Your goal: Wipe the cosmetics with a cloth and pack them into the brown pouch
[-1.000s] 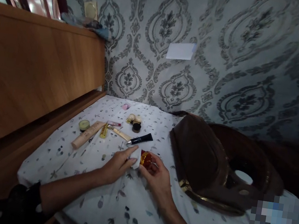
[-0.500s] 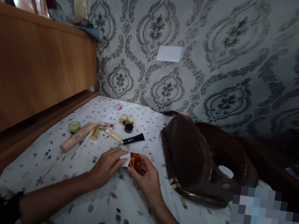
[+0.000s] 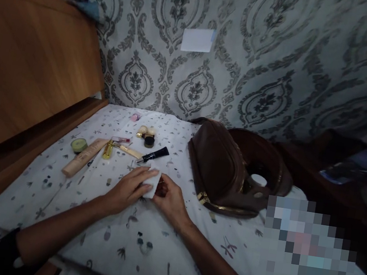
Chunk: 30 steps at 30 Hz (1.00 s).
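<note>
My left hand [image 3: 127, 189] grips a small white box [image 3: 152, 183], its thumb across the near face and its fingers over the top. My right hand [image 3: 172, 199] is closed against the box's right edge, with the thumb at its lower corner. What lies inside the curled right fingers is in shadow and hidden. Just beyond the hands lies a black tube [image 3: 153, 155] with a silvery end. Left of it are a wooden-handled brush [image 3: 129, 150], a gold tube [image 3: 108, 149], a lipstick-like tube [image 3: 121, 139] and a beige squeeze tube [image 3: 84, 157].
A green round jar [image 3: 79, 145] sits at the left. Farther back are a black-lidded pot [image 3: 148, 142], cream-coloured round items [image 3: 146, 130] and a pink piece [image 3: 134, 117]. A brown bag [image 3: 220, 166] stands to the right on the patterned sheet [image 3: 112, 246]. A wooden panel [image 3: 34, 74] borders the left.
The white box has turned its broad face toward me. The amber, shiny part that showed at my right fingers is out of sight. The whole view has shifted with the head.
</note>
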{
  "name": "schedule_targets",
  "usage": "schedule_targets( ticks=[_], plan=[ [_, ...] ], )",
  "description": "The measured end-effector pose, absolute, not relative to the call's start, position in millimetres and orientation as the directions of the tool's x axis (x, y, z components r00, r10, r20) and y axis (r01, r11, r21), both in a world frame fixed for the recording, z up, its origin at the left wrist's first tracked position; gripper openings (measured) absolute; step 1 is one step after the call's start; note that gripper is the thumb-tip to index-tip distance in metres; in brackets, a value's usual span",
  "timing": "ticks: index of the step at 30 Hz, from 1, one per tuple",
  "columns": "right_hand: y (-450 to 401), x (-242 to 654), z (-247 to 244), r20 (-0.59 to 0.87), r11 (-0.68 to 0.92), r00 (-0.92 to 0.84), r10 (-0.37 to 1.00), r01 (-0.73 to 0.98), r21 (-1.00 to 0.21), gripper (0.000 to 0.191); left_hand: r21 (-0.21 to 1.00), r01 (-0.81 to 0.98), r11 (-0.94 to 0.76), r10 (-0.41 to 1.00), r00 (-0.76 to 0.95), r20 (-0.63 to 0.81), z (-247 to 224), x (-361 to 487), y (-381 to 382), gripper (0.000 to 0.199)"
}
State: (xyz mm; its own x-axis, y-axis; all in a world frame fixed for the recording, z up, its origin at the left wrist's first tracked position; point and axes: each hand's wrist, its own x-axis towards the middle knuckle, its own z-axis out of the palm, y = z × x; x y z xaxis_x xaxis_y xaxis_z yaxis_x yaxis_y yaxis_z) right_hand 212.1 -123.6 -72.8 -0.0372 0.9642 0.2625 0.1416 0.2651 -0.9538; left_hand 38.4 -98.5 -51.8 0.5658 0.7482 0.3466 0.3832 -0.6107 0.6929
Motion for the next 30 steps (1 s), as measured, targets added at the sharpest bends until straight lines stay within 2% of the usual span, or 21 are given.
schedule_targets(
  ticks=[8, 12, 18, 22, 24, 27, 30],
  plan=[
    [-126, 215, -75, 0.339, 0.350, -0.086, 0.937, 0.262, -0.900, 0.050, 0.772, 0.329, -0.543, 0.757, 0.589, 0.282, -49, 34, -90, 0.059],
    [-129, 215, -73, 0.352, 0.371, -0.116, 0.929, 0.306, -0.877, 0.051, 0.825, 0.292, -0.484, 0.782, 0.568, 0.257, -44, 33, -89, 0.051],
    [-134, 210, -66, 0.362, 0.396, -0.166, 0.917, 0.281, -0.874, 0.039, 0.962, 0.173, -0.211, 0.818, 0.571, 0.077, -40, 36, -89, 0.044],
    [-133, 210, -71, 0.349, 0.374, -0.142, 0.926, 0.226, -0.899, 0.054, 0.995, 0.086, -0.046, 0.862, 0.507, -0.004, -46, 41, -90, 0.045],
    [-131, 210, -75, 0.339, 0.351, -0.089, 0.936, 0.231, -0.908, 0.063, 0.995, 0.084, -0.050, 0.899, 0.439, 0.008, -48, 43, -91, 0.043],
    [-130, 210, -78, 0.304, 0.309, -0.061, 0.951, 0.278, -0.910, 0.060, 0.972, 0.138, -0.189, 0.928, 0.348, 0.131, -47, 45, -92, 0.037],
    [-130, 209, -76, 0.266, 0.273, -0.064, 0.962, 0.281, -0.920, 0.061, 0.945, 0.178, -0.275, 0.918, 0.340, 0.203, -45, 46, -93, 0.033]
  ],
)
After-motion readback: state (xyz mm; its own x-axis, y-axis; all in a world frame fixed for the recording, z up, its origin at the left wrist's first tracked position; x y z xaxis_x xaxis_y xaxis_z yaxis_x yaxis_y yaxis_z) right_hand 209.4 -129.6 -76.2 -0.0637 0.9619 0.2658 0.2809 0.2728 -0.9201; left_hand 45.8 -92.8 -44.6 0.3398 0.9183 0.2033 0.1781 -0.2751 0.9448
